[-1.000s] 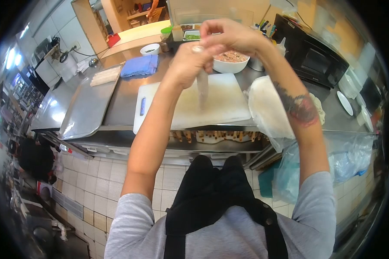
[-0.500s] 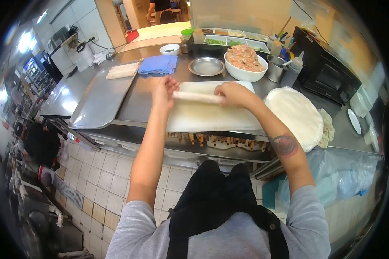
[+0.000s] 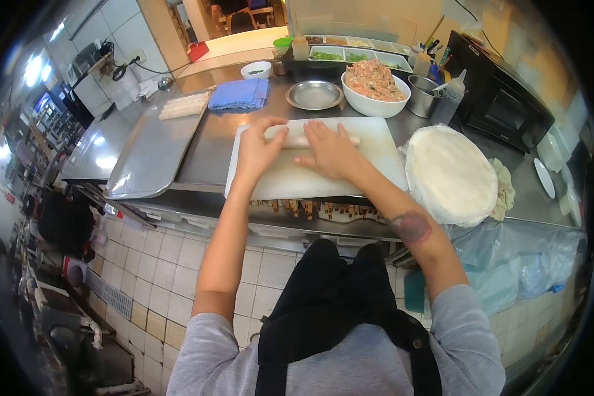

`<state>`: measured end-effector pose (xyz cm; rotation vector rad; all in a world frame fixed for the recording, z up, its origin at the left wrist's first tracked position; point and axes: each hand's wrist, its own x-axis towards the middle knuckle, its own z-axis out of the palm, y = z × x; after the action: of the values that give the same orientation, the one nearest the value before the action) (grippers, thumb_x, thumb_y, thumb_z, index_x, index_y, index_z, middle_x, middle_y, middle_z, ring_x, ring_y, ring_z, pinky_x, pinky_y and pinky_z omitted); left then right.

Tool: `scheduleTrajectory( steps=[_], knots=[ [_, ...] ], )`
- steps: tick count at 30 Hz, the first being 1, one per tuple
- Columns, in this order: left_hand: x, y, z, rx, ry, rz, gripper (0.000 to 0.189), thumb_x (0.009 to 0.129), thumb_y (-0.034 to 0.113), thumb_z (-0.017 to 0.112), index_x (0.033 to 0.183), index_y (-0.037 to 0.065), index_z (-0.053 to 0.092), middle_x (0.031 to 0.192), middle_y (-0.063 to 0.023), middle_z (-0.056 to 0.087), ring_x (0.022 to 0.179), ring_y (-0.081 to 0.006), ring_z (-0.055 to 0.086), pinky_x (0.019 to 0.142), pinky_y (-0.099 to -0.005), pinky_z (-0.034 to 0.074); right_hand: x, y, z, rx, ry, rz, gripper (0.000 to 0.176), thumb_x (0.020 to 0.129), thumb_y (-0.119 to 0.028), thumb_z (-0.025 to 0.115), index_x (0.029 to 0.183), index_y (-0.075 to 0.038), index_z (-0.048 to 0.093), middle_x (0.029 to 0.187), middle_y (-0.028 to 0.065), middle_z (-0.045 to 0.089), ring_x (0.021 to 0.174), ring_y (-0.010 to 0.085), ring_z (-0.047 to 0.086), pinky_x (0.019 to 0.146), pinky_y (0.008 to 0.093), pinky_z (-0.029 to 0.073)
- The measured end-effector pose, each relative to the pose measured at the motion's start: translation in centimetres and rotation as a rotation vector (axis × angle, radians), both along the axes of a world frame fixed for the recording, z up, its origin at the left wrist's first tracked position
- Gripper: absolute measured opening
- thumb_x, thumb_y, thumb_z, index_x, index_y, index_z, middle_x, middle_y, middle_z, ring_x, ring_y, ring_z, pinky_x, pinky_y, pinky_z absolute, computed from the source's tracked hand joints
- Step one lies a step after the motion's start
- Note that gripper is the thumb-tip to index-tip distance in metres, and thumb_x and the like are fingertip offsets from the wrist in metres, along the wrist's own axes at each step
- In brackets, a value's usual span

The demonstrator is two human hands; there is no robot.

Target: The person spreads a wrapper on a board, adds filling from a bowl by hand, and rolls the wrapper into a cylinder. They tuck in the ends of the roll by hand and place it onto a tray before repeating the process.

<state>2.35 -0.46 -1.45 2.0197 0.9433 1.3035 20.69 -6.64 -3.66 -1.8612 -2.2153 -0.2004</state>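
A pale, uncooked filled roll (image 3: 296, 142) lies across the white cutting board (image 3: 369, 173), partly hidden under my hands. My right hand (image 3: 330, 152) is laid flat over its middle, fingers spread and thumb pointing left. The roll's right end sticks out past that hand. At the left end is my left hand (image 3: 263, 146), its fingers curved and held apart from the thumb. Right of the board sits a round stack of thin white wrappers (image 3: 450, 173) on plastic. Beyond the board stands a white bowl (image 3: 376, 105) heaped with pinkish chopped filling (image 3: 375, 80).
On the left, a metal tray (image 3: 145, 155) carries several finished rolls (image 3: 184, 105). Behind the board are a folded blue cloth (image 3: 239, 94), a round metal plate (image 3: 315, 95), a metal pot (image 3: 422, 99) and a squeeze bottle (image 3: 448, 102). A black microwave (image 3: 505, 99) stands at right.
The roll, earlier held by its ends between both hands, is now down on the board. My right hand has moved left and flattened over it. My left hand has shifted slightly right.
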Motion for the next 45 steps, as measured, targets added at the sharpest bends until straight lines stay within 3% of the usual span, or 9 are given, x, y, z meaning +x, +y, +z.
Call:
scheduleTrajectory(
  steps=[5, 10, 19, 25, 33, 37, 38, 40, 45],
  knots=[
    [-0.1, -2.2, 0.4, 0.1, 0.482, -0.433, 0.044, 0.076, 0.005, 0.073, 0.117, -0.003, 0.063, 0.124, -0.0163, 0.064, 0.113, -0.0273, 0.062, 0.095, -0.0363, 0.048, -0.6, -8.0, 2.3, 0.015, 0.119, 0.066, 0.069, 0.09, -0.029, 0.063, 0.145, 0.001, 0.034, 0.151, 0.0192, 0.036, 0.143, 0.0332, 0.03, 0.114, 0.0567, 0.022],
    [2.1, -3.0, -0.8, 0.321, 0.494, -0.474, 0.039, 0.072, 0.009, 0.078, 0.109, 0.001, 0.067, 0.102, -0.0159, 0.068, 0.092, -0.0339, 0.064, 0.084, -0.0392, 0.05, 3.9, -11.9, 2.7, 0.211, 0.251, -0.084, 0.065, 0.085, -0.019, 0.068, 0.14, 0.003, 0.041, 0.146, 0.021, 0.043, 0.139, 0.0326, 0.037, 0.113, 0.0525, 0.027],
    [0.3, 0.4, 2.1, -0.053, 0.473, -0.534, 0.036, 0.071, 0.012, 0.078, 0.104, -0.002, 0.07, 0.091, -0.0161, 0.071, 0.08, -0.0235, 0.067, 0.075, -0.0341, 0.051, 5.8, -14.0, 4.0, 0.052, 0.72, 0.031, 0.062, 0.078, -0.006, 0.07, 0.136, 0.004, 0.048, 0.141, 0.0216, 0.049, 0.132, 0.0337, 0.047, 0.109, 0.0357, 0.036],
    [-8.1, 10.0, 4.9, -0.572, -0.151, -0.024, 0.027, 0.086, 0.02, 0.072, 0.109, 0.007, 0.067, 0.094, -0.0053, 0.068, 0.084, -0.0148, 0.063, 0.072, -0.0364, 0.054, 6.2, -13.6, 1.9, 0.046, 0.783, -0.004, 0.062, 0.075, -0.001, 0.068, 0.134, 0.004, 0.05, 0.141, 0.0213, 0.05, 0.133, 0.032, 0.046, 0.11, 0.0355, 0.033],
    [-20.7, 32.8, -1.1, -0.659, -1.017, 0.488, 0.045, 0.083, 0.006, 0.071, 0.123, -0.002, 0.051, 0.11, -0.0181, 0.062, 0.094, -0.0311, 0.064, 0.071, -0.0533, 0.057, 5.0, -13.8, 1.1, 0.099, 0.729, -0.073, 0.062, 0.068, 0.003, 0.069, 0.128, 0.003, 0.056, 0.139, 0.02, 0.052, 0.129, 0.0342, 0.049, 0.109, 0.0372, 0.034],
    [-20.1, 35.2, -3.7, -0.627, -1.331, 0.635, 0.054, 0.08, 0.012, 0.073, 0.126, -0.005, 0.05, 0.12, -0.0194, 0.062, 0.108, -0.0363, 0.062, 0.082, -0.0549, 0.055, 4.4, -13.8, 1.6, 0.061, 0.737, -0.135, 0.06, 0.066, 0.003, 0.069, 0.125, 0.002, 0.058, 0.138, 0.0191, 0.052, 0.128, 0.0349, 0.049, 0.108, 0.0374, 0.036],
    [-20.1, 36.2, -4.7, -0.627, -1.34, 0.637, 0.054, 0.08, 0.012, 0.073, 0.126, -0.005, 0.05, 0.12, -0.0194, 0.062, 0.108, -0.0363, 0.062, 0.082, -0.0549, 0.055, 4.4, -13.7, 1.6, 0.055, 0.724, -0.144, 0.06, 0.066, 0.003, 0.07, 0.124, 0.002, 0.058, 0.138, 0.019, 0.052, 0.128, 0.0348, 0.049, 0.108, 0.0374, 0.036],
    [-21.5, 41.4, -9.1, -0.669, -0.546, 0.895, 0.059, 0.077, 0.019, 0.075, 0.125, -0.006, 0.052, 0.128, -0.0209, 0.058, 0.11, -0.0399, 0.06, 0.092, -0.0487, 0.052, 4.4, -13.7, 1.8, 0.044, 0.709, -0.143, 0.06, 0.065, 0.003, 0.069, 0.124, 0.002, 0.058, 0.138, 0.019, 0.051, 0.128, 0.035, 0.049, 0.108, 0.0373, 0.036],
    [-15.9, 33.7, -3.1, -0.676, -0.497, 0.998, 0.059, 0.076, 0.03, 0.071, 0.122, -0.004, 0.057, 0.126, -0.0212, 0.058, 0.116, -0.0397, 0.055, 0.101, -0.0424, 0.044, 4.6, -13.6, 1.7, 0.016, 0.702, -0.128, 0.06, 0.064, 0.003, 0.068, 0.123, 0.002, 0.059, 0.139, 0.0187, 0.05, 0.128, 0.0355, 0.048, 0.108, 0.0375, 0.036]
  ],
)
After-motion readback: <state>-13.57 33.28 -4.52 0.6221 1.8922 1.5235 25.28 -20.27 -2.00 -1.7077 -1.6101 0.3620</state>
